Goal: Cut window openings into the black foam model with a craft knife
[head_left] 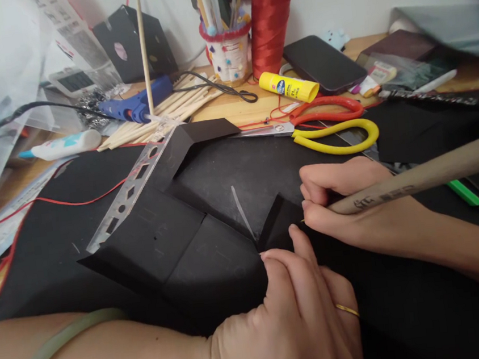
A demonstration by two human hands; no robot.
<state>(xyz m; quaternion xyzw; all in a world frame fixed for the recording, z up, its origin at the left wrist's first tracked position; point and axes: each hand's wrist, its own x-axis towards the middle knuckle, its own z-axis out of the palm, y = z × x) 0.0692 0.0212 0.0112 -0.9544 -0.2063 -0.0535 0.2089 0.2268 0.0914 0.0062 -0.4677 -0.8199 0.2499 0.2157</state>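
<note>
So the black card [213,256] lies folded just ahead of the left hand [291,311], fingertips pressed on its edge, nothing gripped that I can see. The right hand [341,209] pinches a brush [419,175], tip down at the card's right-hand flap.

Pale green bangle [60,349], smooth + rounded, was worn on the L forearm, lower left of frame. Thin gold-coloured ring [347,309] w/ a narrow band was on a finger of the L hand [287,311], lower centre. Both forearms were bare, w/o sleeves in view.
</note>
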